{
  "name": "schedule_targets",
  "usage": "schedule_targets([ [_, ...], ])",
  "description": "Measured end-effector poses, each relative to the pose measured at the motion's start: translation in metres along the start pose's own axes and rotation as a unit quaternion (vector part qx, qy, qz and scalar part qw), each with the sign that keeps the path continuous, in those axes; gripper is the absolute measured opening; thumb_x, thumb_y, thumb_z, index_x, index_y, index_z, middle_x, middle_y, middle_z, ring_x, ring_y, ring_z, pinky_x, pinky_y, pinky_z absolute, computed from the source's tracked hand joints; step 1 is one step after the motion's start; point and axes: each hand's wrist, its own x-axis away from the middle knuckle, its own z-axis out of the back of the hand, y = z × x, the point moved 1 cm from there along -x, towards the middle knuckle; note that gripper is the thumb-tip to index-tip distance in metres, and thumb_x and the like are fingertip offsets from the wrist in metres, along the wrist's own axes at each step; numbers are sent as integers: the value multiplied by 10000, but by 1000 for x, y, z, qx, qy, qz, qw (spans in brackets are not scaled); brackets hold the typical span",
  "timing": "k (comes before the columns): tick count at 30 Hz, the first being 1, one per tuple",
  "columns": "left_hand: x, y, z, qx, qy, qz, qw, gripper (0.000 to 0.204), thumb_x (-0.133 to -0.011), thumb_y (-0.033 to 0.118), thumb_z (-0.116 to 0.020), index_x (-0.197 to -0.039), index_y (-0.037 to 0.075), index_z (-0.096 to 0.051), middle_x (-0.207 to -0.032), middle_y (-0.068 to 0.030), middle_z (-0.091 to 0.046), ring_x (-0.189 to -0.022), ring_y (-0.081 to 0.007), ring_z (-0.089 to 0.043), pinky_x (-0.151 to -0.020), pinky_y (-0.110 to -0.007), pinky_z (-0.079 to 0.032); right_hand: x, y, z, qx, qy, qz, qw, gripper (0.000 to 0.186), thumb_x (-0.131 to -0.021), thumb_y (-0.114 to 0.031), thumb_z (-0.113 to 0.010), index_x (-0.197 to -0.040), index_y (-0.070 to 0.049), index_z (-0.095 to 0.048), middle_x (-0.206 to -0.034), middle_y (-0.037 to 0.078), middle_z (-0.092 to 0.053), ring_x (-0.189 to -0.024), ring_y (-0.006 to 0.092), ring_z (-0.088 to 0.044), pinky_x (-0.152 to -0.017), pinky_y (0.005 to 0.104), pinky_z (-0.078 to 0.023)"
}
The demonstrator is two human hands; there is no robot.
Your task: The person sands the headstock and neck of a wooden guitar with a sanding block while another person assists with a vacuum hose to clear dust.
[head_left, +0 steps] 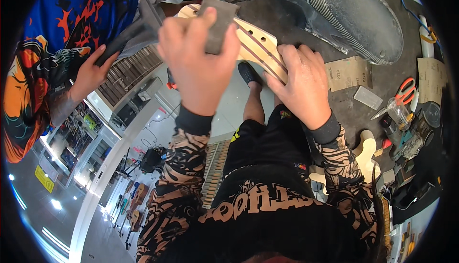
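Note:
A pale wooden guitar headstock with dark stripes and round tuner holes lies slantwise at the upper middle. My left hand is closed on a dark grey sanding block, its fingers and thumb along the sides. The block is over the headstock's far left part and hides some of it. My right hand grips the headstock's right end, thumb on the near side and fingers over the far side. What continues beneath that hand is hidden.
Another person's hand holds a dark wide-headed tool beside my left hand. A dusty grey machine stands on the bench at upper right. Sandpaper, a pale block and orange-handled scissors lie right of my right hand.

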Motion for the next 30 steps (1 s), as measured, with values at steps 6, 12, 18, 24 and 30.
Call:
schedule_targets([
  [6, -24, -6, 16, -45, -8, 22, 999, 307, -892, 187, -886, -1147, 32, -814, -986, -116, -616, -917, -289, -635, -859, -394, -496, -3, -6, 2, -10, 2, 2, 1000, 383, -790, -194, -897, -1070, -81, -661, -845, 75, -669, -875, 314, -643, -794, 461, -476],
  [12, -22, -25, 18, -46, 22, 72, 996, 382, -849, 210, -920, -1188, 68, -814, -1019, -128, -617, -999, -300, -651, -880, -400, -497, -2, -5, 2, -15, 8, 2, 1000, 372, -784, -183, -901, -1059, -87, -670, -854, 77, -668, -868, 312, -638, -801, 454, -473],
  [18, -23, 11, 19, -58, -77, 7, 995, 357, -843, 219, -902, -1178, 122, -831, -1010, -97, -605, -970, -315, -642, -870, -427, -486, -1, -2, 2, -19, -5, -5, 1000, 423, -755, -193, -920, -1075, -92, -663, -897, 72, -689, -909, 310, -635, -818, 456, -470],
  [24, -15, 59, 6, -27, -134, -53, 989, 317, -848, 224, -867, -1143, 110, -842, -904, -92, -586, -876, -317, -647, -765, -450, -485, 2, 1, 1, -26, -11, -7, 1000, 469, -743, -208, -930, -1101, -98, -648, -926, 59, -711, -946, 309, -632, -835, 465, -464],
  [30, -20, 47, 12, -82, -129, -9, 988, 324, -839, 278, -868, -1146, 175, -855, -937, -70, -589, -892, -261, -652, -800, -436, -431, 1, -3, 0, -33, -9, -9, 999, 452, -750, -210, -932, -1085, -99, -649, -892, 56, -699, -942, 306, -629, -846, 458, -458],
])
